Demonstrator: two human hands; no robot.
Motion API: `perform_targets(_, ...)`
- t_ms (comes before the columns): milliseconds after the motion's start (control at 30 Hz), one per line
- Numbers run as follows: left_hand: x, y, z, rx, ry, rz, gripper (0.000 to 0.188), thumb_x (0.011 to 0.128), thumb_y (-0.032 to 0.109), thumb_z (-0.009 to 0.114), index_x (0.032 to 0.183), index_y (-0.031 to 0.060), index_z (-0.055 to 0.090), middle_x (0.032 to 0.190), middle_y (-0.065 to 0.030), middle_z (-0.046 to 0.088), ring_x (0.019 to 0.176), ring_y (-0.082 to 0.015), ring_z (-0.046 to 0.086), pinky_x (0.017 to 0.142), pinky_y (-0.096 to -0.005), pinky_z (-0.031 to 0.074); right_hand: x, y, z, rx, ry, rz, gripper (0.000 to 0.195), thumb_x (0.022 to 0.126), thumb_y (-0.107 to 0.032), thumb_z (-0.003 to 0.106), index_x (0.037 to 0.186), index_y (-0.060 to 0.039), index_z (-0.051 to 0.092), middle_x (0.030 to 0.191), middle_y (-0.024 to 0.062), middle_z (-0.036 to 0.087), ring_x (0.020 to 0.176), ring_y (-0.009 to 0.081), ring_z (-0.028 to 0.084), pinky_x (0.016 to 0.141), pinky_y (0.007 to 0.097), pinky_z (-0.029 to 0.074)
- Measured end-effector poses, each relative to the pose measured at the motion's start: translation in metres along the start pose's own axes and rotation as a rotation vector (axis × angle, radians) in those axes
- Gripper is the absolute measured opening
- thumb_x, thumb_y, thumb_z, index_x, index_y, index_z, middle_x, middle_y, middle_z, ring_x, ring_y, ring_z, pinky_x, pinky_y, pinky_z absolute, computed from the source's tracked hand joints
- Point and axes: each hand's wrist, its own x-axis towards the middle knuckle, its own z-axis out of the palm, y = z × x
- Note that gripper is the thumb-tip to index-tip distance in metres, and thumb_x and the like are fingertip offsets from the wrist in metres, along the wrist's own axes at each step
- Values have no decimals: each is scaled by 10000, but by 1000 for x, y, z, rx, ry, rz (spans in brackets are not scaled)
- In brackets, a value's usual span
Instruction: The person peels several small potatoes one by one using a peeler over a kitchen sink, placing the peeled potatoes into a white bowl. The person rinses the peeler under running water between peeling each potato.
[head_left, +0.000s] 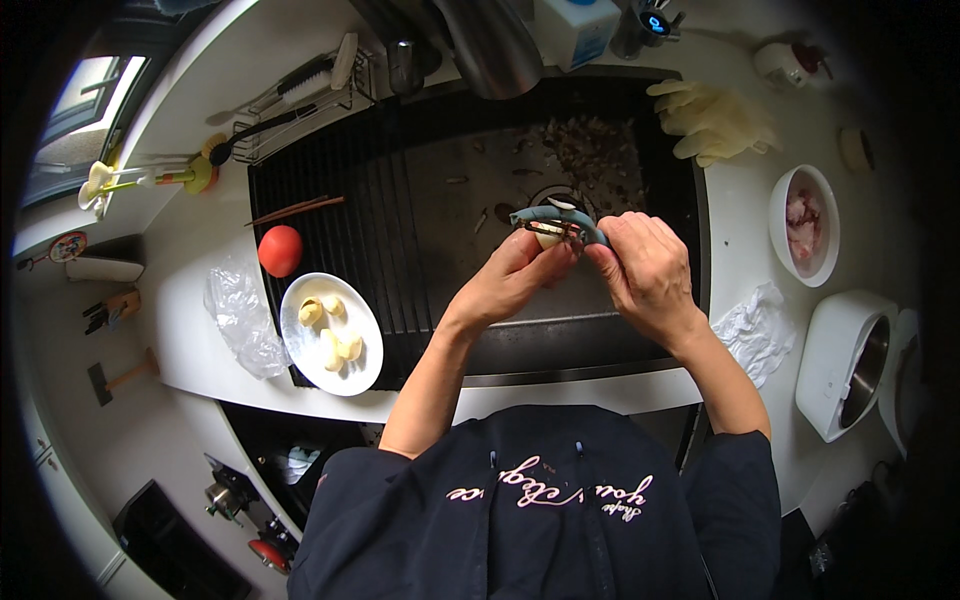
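Note:
My left hand (501, 289) grips a pale, partly hidden piece of vegetable (548, 239) over the sink. My right hand (649, 270) is closed around one end of a blue peeler (559, 215), whose metal blade lies against or just above the piece. A white sliver of peel hangs above the peeler. Beneath both hands is the dark sink basin (442, 255), with brown peel scraps (589, 150) gathered near its far right corner. To the left, a white oval plate (300, 356) bears several pale yellow peeled pieces (331, 351).
A tomato (280, 251) and chopsticks (300, 210) rest on the ribbed drainboard, near a clear plastic bag (244, 322). Rubber gloves (709, 124), a white bowl (781, 251) of raw meat, a crumpled white bag (757, 330) and a white appliance (829, 367) stand right. The faucet (491, 52) rises behind.

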Motion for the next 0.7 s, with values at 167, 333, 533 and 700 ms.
perform_targets(167, -1, 4, 0, -45, -25, 40, 358, 1069, 403, 524, 1148, 57, 562, 839, 20, 469, 702, -96, 397, 629, -263, 355, -1, 10, 5, -77, 30, -50, 216, 908, -232, 702, 912, -61, 570, 743, 72, 503, 679, 264, 533, 629, 375, 411)
perform_targets(333, -2, 3, -1, -123, -60, 24, 376, 1059, 421, 537, 1163, 60, 559, 839, 13, 483, 696, -98, 400, 618, -265, 345, -5, 20, 11, -187, 19, -47, 218, 908, -239, 699, 889, -65, 570, 739, 73, 512, 685, 265, 548, 619, 375, 415)
perform_targets(533, -7, 2, -4, -343, -85, -21, 483, 1025, 466, 581, 1262, 47, 542, 873, -30, 533, 729, -105, 455, 618, -254, 372, -14, 49, 13, -214, 39, 254, 224, 978, -233, 647, 902, -41, 561, 780, 131, 616, 709, 354, 619, 635, 438, 490)
perform_targets(700, -1, 10, 2, -429, -5, 9, 536, 1033, 430, 572, 1372, 21, 498, 989, -108, 608, 871, -157, 597, 663, -263, 474, -7, 21, 6, 65, 19, 332, 232, 1005, -246, 627, 945, -27, 579, 781, 165, 611, 705, 381, 615, 610, 435, 482)
